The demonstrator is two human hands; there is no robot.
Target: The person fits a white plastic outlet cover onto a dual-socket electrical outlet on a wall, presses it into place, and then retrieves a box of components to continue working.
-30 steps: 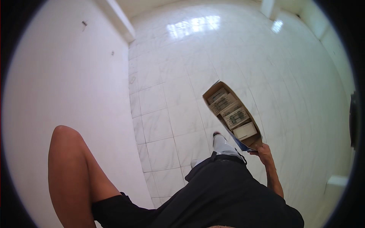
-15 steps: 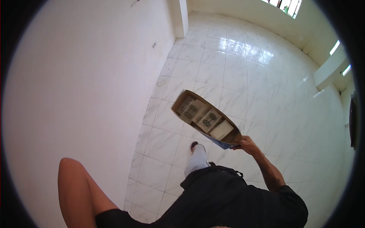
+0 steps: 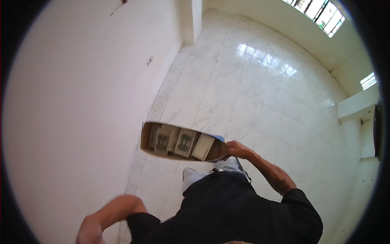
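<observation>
Along the left side, a pale wall [image 3: 81, 101] is seen, bent by the lens, and in front of it at the lower edge a bare left arm [image 3: 115, 209] is held bent, its far end blurred. The left hand is left out of view, so whether its fingers are apart or together cannot be told. Higher on the wall, a small fitting [image 3: 149, 61] is shown, too blurred to be made out.

Near the middle, a long, open cardboard box [image 3: 219, 150] is held above the tiled floor [image 3: 256, 97], in front of the body, its length running left to right. Inside it, from the left, a greyish pack [image 3: 153, 135] is partly covered by a pale printed pack [image 3: 162, 140]; farther along, a second printed pack [image 3: 185, 142] is leaned at a slant. Both are marked with dark shapes and rows of small print, too blurred to be read. Beside them a whitish block [image 3: 203, 146] is set, on which no lettering can be made out. On the box's far outer side, a blue patch [image 3: 218, 138] is glimpsed.

The box's right end is clamped by the right hand [image 3: 235, 149], just above pale trousers [image 3: 193, 179] and a black shirt [image 3: 231, 207]. At upper right, a barred window [image 3: 319, 16] is set into the wall.
</observation>
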